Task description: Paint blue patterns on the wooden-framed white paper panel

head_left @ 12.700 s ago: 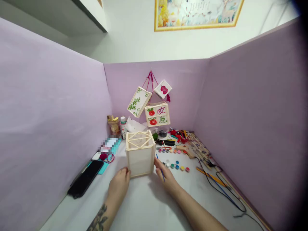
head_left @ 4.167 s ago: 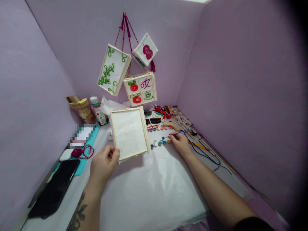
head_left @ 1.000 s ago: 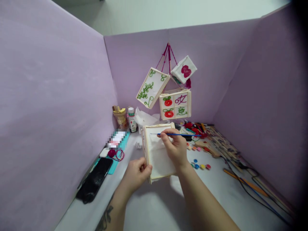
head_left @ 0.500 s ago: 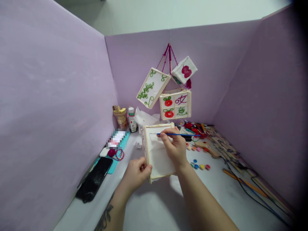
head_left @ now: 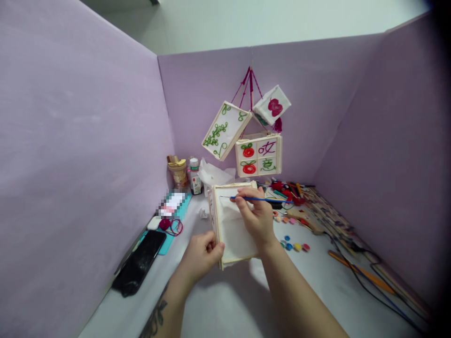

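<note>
A box-shaped paper lantern (head_left: 234,234) with a pale wooden frame is held up in front of me. My left hand (head_left: 203,252) is closed on its lower left edge, thumb in front. Between the fingers of my right hand (head_left: 257,216) is a thin paintbrush (head_left: 271,200) with a blue handle. The brush points left, its fine tip over the upper left of the lantern's white front panel. Whether the tip touches the paper I cannot tell. Dark marks show on the lantern's left side; the front panel looks blank.
Painted lanterns (head_left: 259,155) hang from cords on the back wall. Small paint pots (head_left: 298,247) and a glue gun (head_left: 306,219) with a cable lie to the right. On the left are a black phone-like object (head_left: 141,263), a bottle (head_left: 195,176) and a jar (head_left: 178,172).
The whole view has shifted slightly, so things appear a little lower and further right. Both hands keep their holds, and the brush stays at nearly the same spot on the panel.
</note>
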`<state>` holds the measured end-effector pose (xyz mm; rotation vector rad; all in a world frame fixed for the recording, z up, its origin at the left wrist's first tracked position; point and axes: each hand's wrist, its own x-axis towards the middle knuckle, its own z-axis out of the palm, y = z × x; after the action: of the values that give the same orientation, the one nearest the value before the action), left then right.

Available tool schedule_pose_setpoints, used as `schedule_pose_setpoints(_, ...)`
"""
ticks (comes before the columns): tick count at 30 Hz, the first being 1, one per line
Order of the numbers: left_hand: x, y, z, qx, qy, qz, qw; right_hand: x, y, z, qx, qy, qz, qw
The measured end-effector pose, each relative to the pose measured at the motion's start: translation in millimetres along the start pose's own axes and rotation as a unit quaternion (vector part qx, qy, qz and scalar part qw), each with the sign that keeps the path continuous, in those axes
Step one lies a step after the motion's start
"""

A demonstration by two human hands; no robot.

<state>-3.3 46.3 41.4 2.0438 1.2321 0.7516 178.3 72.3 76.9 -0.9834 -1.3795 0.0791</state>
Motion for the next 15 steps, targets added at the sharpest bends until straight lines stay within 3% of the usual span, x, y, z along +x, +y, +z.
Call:
schedule_pose_setpoints(5,-1.7,0.3,0.0,0.005,0.002,-0.003,1.000,0.6,-0.2,0.4,-0.001,-0.013,-0.003,1.000)
schedule_pose_setpoints(10,-1.4,0.6,-0.1,0.011,0.002,-0.001,1.000,0.6,0.7,0.4,-0.009,0.035,-0.004,0.999)
schedule_pose_setpoints(15,-0.5,0.3,-0.1,0.009,0.005,0.004,1.000,0.3,0.4,0.9,-0.018,0.012,-0.021,1.000)
